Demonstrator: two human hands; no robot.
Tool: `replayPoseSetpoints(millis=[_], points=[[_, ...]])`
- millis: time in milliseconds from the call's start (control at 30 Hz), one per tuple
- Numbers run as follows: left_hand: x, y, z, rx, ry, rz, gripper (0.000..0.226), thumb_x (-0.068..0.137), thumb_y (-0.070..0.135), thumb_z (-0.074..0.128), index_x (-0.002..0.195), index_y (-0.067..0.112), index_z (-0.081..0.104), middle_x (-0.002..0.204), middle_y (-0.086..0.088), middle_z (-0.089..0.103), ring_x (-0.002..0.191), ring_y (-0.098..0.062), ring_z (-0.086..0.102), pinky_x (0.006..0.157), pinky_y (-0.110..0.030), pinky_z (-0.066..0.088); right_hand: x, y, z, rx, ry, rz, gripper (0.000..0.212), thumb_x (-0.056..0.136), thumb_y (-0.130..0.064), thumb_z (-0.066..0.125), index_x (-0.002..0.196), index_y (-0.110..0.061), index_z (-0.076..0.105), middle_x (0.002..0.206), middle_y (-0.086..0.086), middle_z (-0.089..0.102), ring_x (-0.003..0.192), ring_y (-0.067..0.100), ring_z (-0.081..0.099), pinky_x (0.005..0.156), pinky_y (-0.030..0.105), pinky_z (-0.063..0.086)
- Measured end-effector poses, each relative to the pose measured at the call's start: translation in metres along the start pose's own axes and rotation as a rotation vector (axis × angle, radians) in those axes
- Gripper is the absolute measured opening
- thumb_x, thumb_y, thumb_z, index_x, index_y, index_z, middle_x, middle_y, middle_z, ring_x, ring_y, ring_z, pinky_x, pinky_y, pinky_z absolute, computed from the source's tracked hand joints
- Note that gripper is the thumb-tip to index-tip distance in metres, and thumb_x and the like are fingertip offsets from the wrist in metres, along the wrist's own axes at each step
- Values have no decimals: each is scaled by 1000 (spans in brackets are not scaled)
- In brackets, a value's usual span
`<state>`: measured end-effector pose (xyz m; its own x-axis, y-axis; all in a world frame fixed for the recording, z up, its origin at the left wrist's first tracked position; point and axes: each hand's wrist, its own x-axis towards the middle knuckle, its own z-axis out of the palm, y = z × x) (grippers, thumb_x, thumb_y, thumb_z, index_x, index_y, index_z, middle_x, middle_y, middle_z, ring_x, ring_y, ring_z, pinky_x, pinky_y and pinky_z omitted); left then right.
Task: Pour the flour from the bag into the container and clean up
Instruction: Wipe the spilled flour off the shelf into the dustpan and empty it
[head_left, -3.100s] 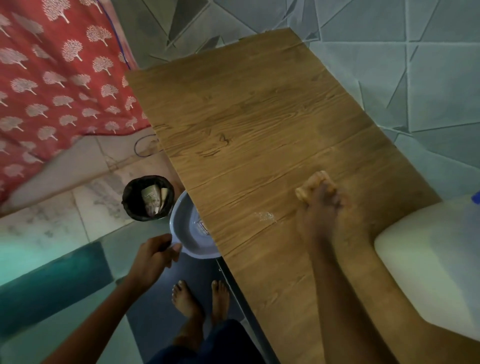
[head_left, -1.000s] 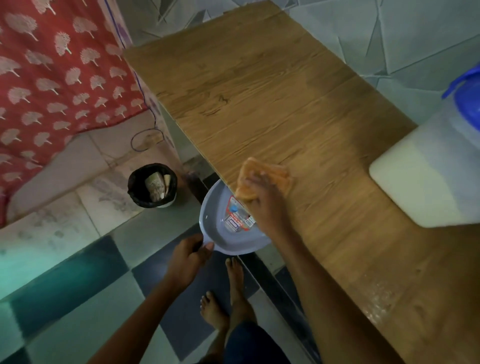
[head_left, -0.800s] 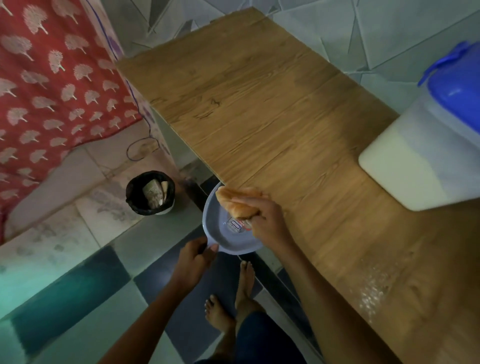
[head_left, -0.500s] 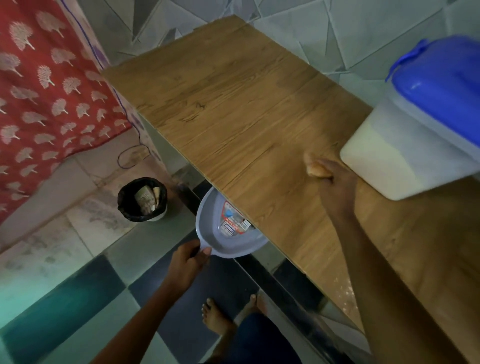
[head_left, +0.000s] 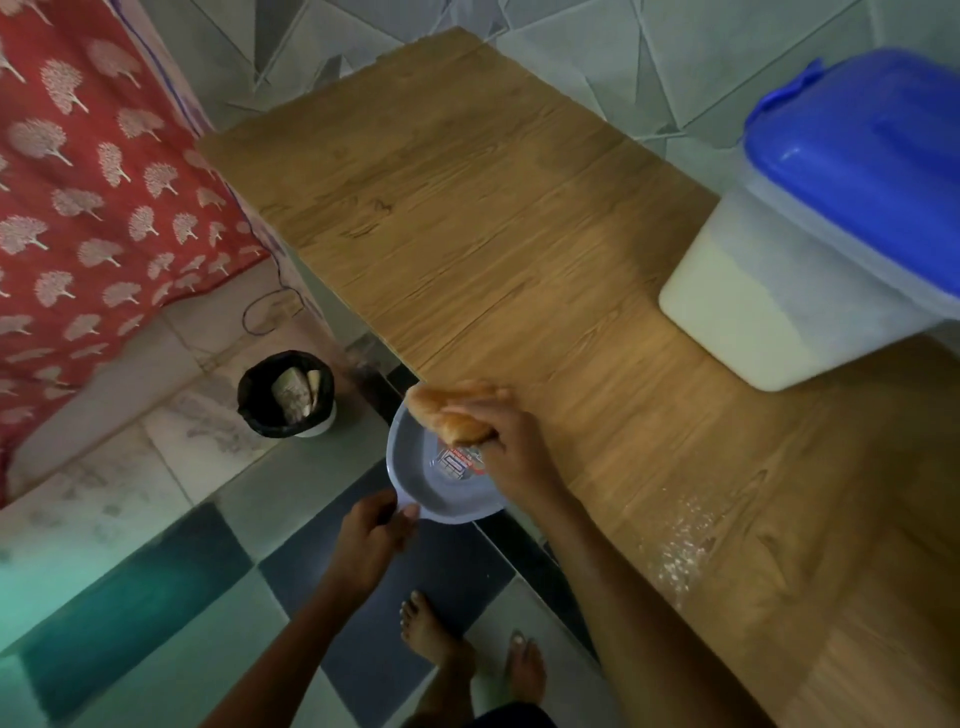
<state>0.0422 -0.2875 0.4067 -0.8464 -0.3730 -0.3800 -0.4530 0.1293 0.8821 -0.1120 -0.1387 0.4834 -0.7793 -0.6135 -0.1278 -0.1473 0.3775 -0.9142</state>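
My right hand (head_left: 511, 449) grips an orange sponge (head_left: 448, 410) at the wooden table's (head_left: 467, 197) left edge, partly over a grey dustpan (head_left: 421, 475). My left hand (head_left: 371, 540) holds the dustpan by its handle, just below the table edge. A clear container (head_left: 769, 296) filled with white flour, closed with a blue lid (head_left: 862, 156), stands at the right of the table. Spilled flour (head_left: 680, 545) speckles the tabletop near the front edge. The empty flour bag (head_left: 292, 395) sits crumpled in a small black-lined bin (head_left: 260, 410) on the floor.
A red patterned cloth (head_left: 78, 182) hangs at the left beside the table. The tiled floor (head_left: 104, 571) lies below, with my bare feet (head_left: 467, 654) near the table's edge. A tiled wall (head_left: 649, 52) runs behind the table.
My right hand has swept the sponge from beside the container back left to the table edge over the dustpan. My left hand keeps holding the dustpan in place.
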Motion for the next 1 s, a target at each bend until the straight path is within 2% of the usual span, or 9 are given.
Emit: replayPoseSetpoints(millis=[100,233,333,433,500,633,767,900,1000], points=[[-8,1,10,0,-12,-7,32,89,36,58,74,8,64,70,-19,65,56,-14,60,53,-24,49,0,-8,-31,269,233,87,35,89,5,58,104,-22,74,98,-12,72,95,1,68,78,22,55],[-12,2,19,10,-7,8,30,93,30,60,73,8,64,68,-19,64,54,-13,59,52,-23,48,33,21,-114,-160,554,-138,44,78,10,56,111,-13,74,108,-3,72,104,7,65,92,24,50],[-11,5,23,20,-4,7,32,92,31,61,72,7,63,68,-19,65,55,-13,60,52,-22,49,65,66,-174,-602,516,-44,48,77,-8,51,120,-14,71,125,8,68,119,26,61,108,39,43],[-12,8,26,44,-6,-3,28,99,16,61,73,5,63,69,-18,65,56,-13,60,53,-20,48,68,94,-175,-756,341,214,56,82,-7,48,136,-16,60,151,16,46,142,39,36,117,48,30],[-14,10,27,46,-1,-8,27,99,13,59,74,5,63,68,-15,66,56,-12,60,53,-19,48,53,88,-144,-783,231,221,59,88,-2,51,145,-18,49,160,15,31,151,35,19,119,50,28],[-19,14,27,17,13,-5,29,94,27,62,71,9,63,64,-7,65,56,-12,60,53,-20,48,1,48,-62,-582,74,48,50,95,-22,53,144,-23,49,160,8,31,149,26,26,115,44,38],[-26,14,26,29,27,-8,29,89,32,60,70,10,63,63,-7,66,55,-16,61,54,-27,49,-36,22,-26,-85,-80,48,55,90,8,50,133,-25,62,142,-3,55,130,17,52,102,32,52],[-32,13,26,74,8,-18,28,99,17,60,71,10,64,65,-8,67,56,-15,61,55,-26,49,-32,1,-56,330,223,189,37,91,4,57,112,-21,75,107,-8,73,102,6,69,82,20,58],[-36,14,29,69,-2,-29,29,97,25,60,74,10,65,66,-9,67,57,-16,61,56,-27,50,-14,15,-113,19,471,17,34,88,1,62,114,-16,75,108,-7,73,101,2,68,86,19,55]])
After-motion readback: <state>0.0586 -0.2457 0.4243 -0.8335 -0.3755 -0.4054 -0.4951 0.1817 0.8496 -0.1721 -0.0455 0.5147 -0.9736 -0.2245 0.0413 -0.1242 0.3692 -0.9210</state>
